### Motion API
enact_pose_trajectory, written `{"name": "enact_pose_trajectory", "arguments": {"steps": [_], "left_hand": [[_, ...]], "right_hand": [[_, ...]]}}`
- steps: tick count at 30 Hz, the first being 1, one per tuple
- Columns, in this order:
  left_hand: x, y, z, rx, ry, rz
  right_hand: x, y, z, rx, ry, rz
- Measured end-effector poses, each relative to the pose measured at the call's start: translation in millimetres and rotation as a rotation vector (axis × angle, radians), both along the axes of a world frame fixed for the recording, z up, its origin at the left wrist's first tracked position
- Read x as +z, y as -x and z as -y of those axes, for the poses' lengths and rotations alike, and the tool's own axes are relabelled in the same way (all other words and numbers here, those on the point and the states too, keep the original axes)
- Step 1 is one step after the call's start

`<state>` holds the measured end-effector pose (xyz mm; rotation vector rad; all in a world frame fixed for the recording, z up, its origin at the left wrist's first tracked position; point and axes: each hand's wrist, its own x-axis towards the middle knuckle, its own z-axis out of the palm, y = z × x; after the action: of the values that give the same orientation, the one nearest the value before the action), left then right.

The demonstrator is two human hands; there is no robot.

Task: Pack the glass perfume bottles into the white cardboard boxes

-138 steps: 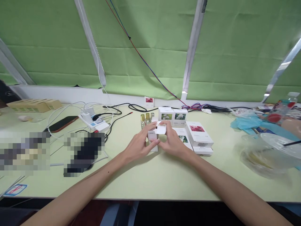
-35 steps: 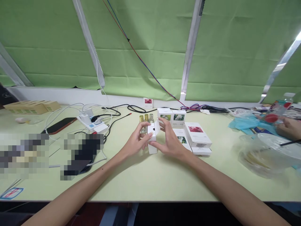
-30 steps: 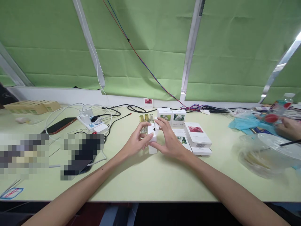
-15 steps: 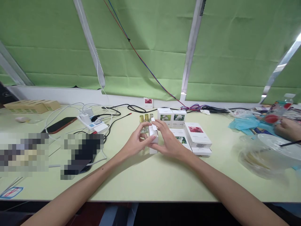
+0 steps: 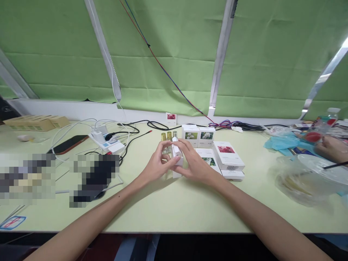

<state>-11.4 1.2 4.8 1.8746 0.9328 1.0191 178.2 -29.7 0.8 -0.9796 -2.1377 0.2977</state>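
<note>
Between my two hands stands a small white carton (image 5: 177, 173), upright on the table, its top flap (image 5: 175, 140) tilted up. My left hand (image 5: 160, 161) grips it from the left, thumb across the near face. From the right, my right hand (image 5: 192, 159) wraps it, with fingers at the top by the flap. Just behind are three small glass bottles (image 5: 169, 135), two with gold caps and one with a silver cap, partly hidden by my fingers. To the right, white boxes with flower pictures (image 5: 227, 155) lie stacked, and two more (image 5: 198, 135) stand upright behind.
On the left are a power strip (image 5: 104, 139) with tangled cables, a phone (image 5: 69, 144) and tan cartons (image 5: 36, 123). A small picture box (image 5: 171, 119) leans at the wall. A lidded plastic cup (image 5: 323, 168), a blue bag (image 5: 281, 144) and another person's hand (image 5: 331, 148) are at the right.
The carton's top flap has changed angle under my fingers, folding inward slightly. Both my hands stay in nearly the same place. The other person's hand at right has shifted slightly.
</note>
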Motion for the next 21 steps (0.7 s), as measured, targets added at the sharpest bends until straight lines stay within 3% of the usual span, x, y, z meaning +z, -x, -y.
{"name": "enact_pose_trajectory", "arguments": {"steps": [21], "left_hand": [[-4.4,-1.2,0.0,0.048,0.024,0.023]], "right_hand": [[0.9,5.1,1.3,-0.043,-0.015,0.053]]}}
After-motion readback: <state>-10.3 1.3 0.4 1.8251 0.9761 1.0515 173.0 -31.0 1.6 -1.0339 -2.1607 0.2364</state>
